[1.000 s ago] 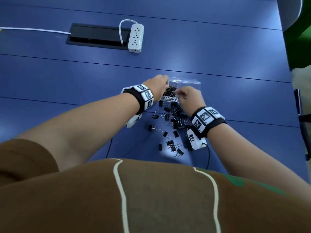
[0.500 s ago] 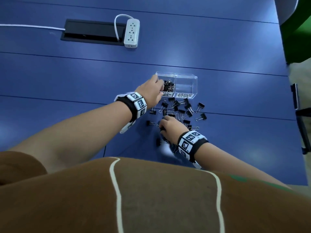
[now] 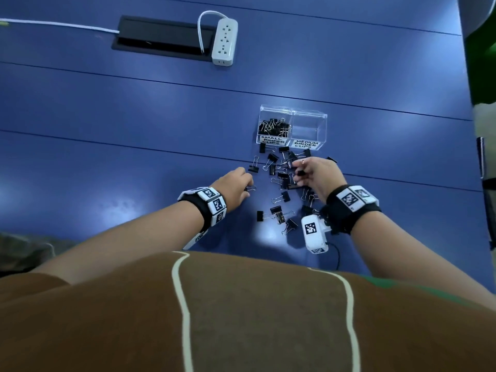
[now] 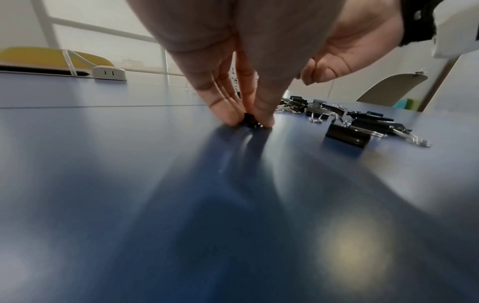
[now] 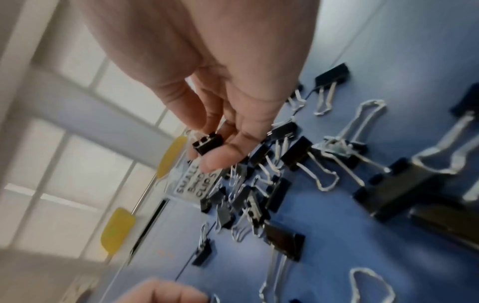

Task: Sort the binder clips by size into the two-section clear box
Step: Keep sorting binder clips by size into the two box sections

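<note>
The clear two-section box (image 3: 293,111) stands on the blue table. Its left section, labelled small, holds several black clips (image 3: 274,127); the right section, labelled medium, looks bare. Several black binder clips (image 3: 279,212) lie scattered in front of it. My left hand (image 3: 237,185) is at the pile's left edge and pinches a small black clip (image 4: 250,121) against the tabletop. Over the pile's middle, my right hand (image 3: 315,174) pinches a small black clip (image 5: 208,142) between thumb and fingers, lifted off the table.
A white power strip (image 3: 225,41) and a black cable hatch (image 3: 161,38) lie at the far side of the table (image 3: 107,116). The table's right edge (image 3: 468,103) runs close to the box. Larger clips (image 5: 399,190) lie near my right wrist.
My left hand drew back from the box's small section to the pile's left edge and pinched a clip. My right hand moved forward and rose with a small clip.
</note>
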Action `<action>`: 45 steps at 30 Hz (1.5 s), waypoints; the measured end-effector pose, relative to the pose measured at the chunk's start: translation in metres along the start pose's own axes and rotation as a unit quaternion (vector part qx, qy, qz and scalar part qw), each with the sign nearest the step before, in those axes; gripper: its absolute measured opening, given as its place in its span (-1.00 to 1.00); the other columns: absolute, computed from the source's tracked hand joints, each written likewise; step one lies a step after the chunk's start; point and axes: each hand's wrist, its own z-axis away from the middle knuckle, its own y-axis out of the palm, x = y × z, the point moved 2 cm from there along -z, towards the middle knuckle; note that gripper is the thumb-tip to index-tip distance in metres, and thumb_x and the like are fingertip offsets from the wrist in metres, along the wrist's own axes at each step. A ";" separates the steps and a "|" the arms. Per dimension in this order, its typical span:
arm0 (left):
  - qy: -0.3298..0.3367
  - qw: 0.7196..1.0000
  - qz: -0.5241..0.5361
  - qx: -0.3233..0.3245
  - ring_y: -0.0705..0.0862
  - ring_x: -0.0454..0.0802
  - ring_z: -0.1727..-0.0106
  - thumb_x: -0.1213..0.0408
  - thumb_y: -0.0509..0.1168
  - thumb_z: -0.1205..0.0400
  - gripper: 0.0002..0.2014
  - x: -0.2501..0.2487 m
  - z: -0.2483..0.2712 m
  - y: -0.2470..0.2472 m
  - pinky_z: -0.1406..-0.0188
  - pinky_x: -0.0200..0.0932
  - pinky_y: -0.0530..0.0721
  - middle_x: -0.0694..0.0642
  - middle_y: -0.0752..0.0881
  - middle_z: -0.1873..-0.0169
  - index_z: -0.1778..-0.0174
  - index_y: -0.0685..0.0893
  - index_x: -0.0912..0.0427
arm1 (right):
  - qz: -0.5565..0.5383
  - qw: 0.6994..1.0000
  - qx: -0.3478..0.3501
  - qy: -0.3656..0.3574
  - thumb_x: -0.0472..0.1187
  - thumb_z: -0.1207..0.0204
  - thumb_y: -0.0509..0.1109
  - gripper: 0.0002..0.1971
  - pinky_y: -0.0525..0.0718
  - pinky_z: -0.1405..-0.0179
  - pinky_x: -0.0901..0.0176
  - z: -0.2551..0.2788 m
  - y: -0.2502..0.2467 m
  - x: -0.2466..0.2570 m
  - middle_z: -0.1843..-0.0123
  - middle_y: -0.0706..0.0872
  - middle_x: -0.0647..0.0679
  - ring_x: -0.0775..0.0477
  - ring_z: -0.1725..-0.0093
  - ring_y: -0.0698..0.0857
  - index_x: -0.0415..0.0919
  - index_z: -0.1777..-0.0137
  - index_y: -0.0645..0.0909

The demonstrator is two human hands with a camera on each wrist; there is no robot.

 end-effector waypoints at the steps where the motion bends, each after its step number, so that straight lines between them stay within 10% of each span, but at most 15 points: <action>1: -0.003 1.000 0.002 -0.004 0.60 0.22 -0.12 0.31 0.34 -0.60 -0.74 -0.001 0.000 0.000 -0.16 0.10 0.61 0.23 0.53 -0.14 -0.19 0.56 0.26 | -0.028 0.999 -0.002 0.016 -0.49 -0.46 0.01 -0.67 0.59 0.48 0.21 0.001 -0.005 -0.001 0.32 0.55 -0.15 -0.07 0.43 0.58 -0.33 0.19 0.62; 5: -0.023 1.000 0.017 -0.010 0.62 0.20 -0.10 0.33 0.33 -0.61 -0.77 -0.004 -0.001 -0.002 -0.14 0.02 0.61 0.23 0.54 -0.15 -0.17 0.59 0.26 | 0.089 0.996 -0.024 -0.003 -0.27 -0.53 0.23 -0.84 0.49 0.51 0.20 0.005 -0.025 -0.013 0.37 0.55 -0.07 -0.01 0.46 0.51 -0.18 0.30 0.49; 10: -0.034 0.997 0.062 -0.023 0.63 0.18 0.01 0.31 0.30 -0.62 -0.88 -0.007 -0.006 -0.004 -0.02 -0.10 0.57 0.19 0.55 -0.07 -0.03 0.63 0.24 | 0.420 0.900 -0.106 -0.046 -0.22 -0.58 0.17 -0.89 0.50 0.22 0.12 0.008 -0.038 -0.037 0.15 0.63 -0.09 -0.08 0.22 0.57 -0.21 0.10 0.50; 17: -0.036 0.986 0.109 -0.118 0.52 -0.04 0.14 0.33 0.27 -0.63 -0.91 -0.028 -0.036 -0.044 0.05 -0.15 0.54 0.02 0.56 0.12 0.02 0.64 0.23 | 0.465 0.881 -0.024 -0.081 -0.24 -0.58 0.21 -0.87 0.63 0.08 0.05 0.009 -0.017 -0.040 0.03 0.70 -0.18 -0.18 0.08 0.65 -0.26 0.05 0.56; 24: -0.033 0.973 0.135 -0.184 0.56 0.00 0.11 0.40 0.24 -0.62 -0.85 -0.045 -0.081 -0.098 -0.04 -0.09 0.63 0.09 0.63 0.09 -0.07 0.62 0.19 | 0.297 0.947 -0.071 -0.102 -0.26 -0.50 0.42 -0.95 0.73 0.15 0.03 -0.010 -0.033 0.021 0.14 0.74 -0.11 -0.06 0.23 0.66 -0.18 0.07 0.66; 32: -0.027 0.984 0.101 -0.145 0.66 0.14 -0.14 0.50 0.15 -0.61 -0.72 -0.047 -0.099 -0.109 -0.20 -0.05 0.64 0.20 0.67 -0.16 -0.14 0.66 0.21 | 0.348 0.920 -0.049 -0.175 -0.27 -0.47 0.39 -0.92 0.63 0.07 0.16 -0.048 0.003 0.082 0.11 0.69 -0.07 -0.04 0.17 0.62 -0.14 0.07 0.67; 37: 0.005 0.978 0.110 -0.177 0.57 0.02 0.14 0.44 0.21 -0.57 -0.81 -0.042 -0.081 -0.098 -0.01 -0.10 0.62 0.16 0.56 -0.03 -0.01 0.66 0.19 | 0.388 0.903 -0.018 -0.185 -0.25 -0.51 0.37 -0.71 0.60 -0.10 0.21 -0.055 0.018 0.092 0.05 0.70 -0.03 0.04 0.08 0.63 -0.21 -0.23 0.65; 45: 0.090 0.995 -0.019 -0.049 0.58 0.11 -0.25 0.23 0.27 -0.63 -0.69 -0.043 -0.056 -0.031 -0.19 0.13 0.65 0.08 0.57 -0.28 -0.30 0.61 0.12 | 0.390 0.901 -0.167 -0.086 -0.28 -0.46 0.29 -0.86 0.61 -0.09 0.13 -0.048 -0.067 0.042 -0.01 0.75 -0.15 -0.17 -0.02 0.69 -0.09 0.12 0.66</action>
